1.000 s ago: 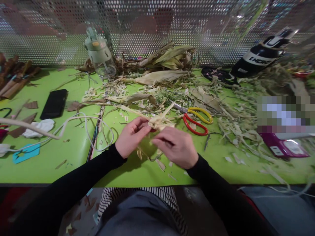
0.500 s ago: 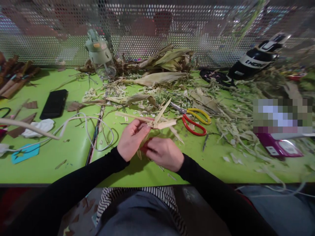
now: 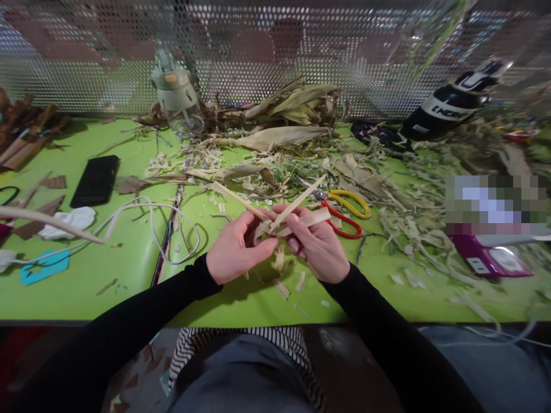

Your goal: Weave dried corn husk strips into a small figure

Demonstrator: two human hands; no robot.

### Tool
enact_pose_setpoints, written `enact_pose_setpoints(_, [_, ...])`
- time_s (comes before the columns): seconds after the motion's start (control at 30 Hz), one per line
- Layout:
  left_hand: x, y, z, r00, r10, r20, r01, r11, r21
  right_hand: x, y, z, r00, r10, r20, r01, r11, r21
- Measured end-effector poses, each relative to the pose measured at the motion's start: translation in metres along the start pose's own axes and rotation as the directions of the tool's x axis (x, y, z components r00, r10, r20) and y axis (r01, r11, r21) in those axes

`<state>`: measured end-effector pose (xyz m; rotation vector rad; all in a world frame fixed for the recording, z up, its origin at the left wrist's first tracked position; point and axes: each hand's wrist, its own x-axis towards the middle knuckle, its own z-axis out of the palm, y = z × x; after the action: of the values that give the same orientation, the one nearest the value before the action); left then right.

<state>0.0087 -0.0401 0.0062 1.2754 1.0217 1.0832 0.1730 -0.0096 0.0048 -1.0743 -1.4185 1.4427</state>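
Both hands meet over the green table around a small weave of pale corn husk strips, with several strip ends sticking out. My left hand pinches its left side between thumb and fingers. On the other side, my right hand has thumb and fingers closed on the husk strips, one wide end poking out past the knuckles. Fingers partly hide the middle of the weave. Just beyond my right hand lie scissors with one red and one yellow handle. Small husk scraps lie below the hands.
Dried corn husks and shreds spread along the back, before a perforated metal screen. A clear bottle and a tilted black bottle stand there. Leftward are a phone, a white cable and a blue tag.
My right hand has come up from below the weave and now grips its right side. The strips have turned, their ends spreading in a V. More scraps show on the table below.
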Motion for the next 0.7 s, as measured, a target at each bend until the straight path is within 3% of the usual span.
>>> enact_pose_setpoints(0.13, [0.000,-0.005,0.003,1.000,0.027,-0.001,-0.027,0.999,0.036,-0.003,-0.001,0.005,0.999,-0.019,0.037,0.017,0.999,0.051])
enact_pose_setpoints(0.27, [-0.001,-0.004,0.001,0.998,-0.061,-0.003,0.061,0.997,0.043,-0.004,-0.002,0.000,0.996,0.009,0.087,-0.014,0.998,0.056])
enact_pose_setpoints(0.4, [0.001,0.003,-0.003,0.996,-0.073,-0.053,0.076,0.996,0.053,-0.005,-0.004,-0.010,0.997,-0.026,0.073,0.019,0.996,0.088])
enact_pose_setpoints(0.7, [-0.001,0.001,-0.004,0.994,-0.015,0.104,-0.008,0.974,0.224,-0.004,-0.004,-0.003,0.984,-0.165,0.069,0.174,0.974,-0.143])
